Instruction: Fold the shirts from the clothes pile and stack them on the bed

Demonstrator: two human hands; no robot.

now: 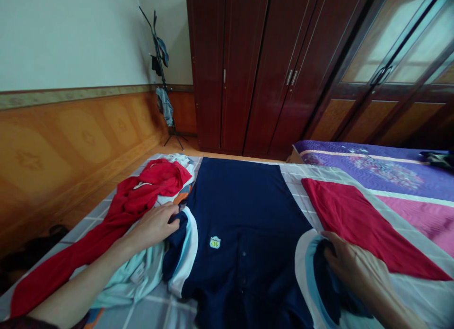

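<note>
A navy polo shirt [244, 210] lies spread front up on the bed, its hem pointing away from me and its collar end cut off by the lower edge. White and light-blue bands run along both sleeves, and a small badge [214, 242] sits on the chest. My left hand [158, 225] is closed on the sleeve at the left, thumb and fingers pinching the cloth. At the other side my right hand [349, 255] grips the opposite sleeve, its fingertips partly hidden in the fabric.
Rumpled red clothing [142, 187] and a pale mint garment [136, 277] lie at the left. A folded red cloth [365, 220] rests at the right. Beyond are a purple-covered bed [393, 168], a dark red wardrobe [255, 68] and a coat stand [159, 59].
</note>
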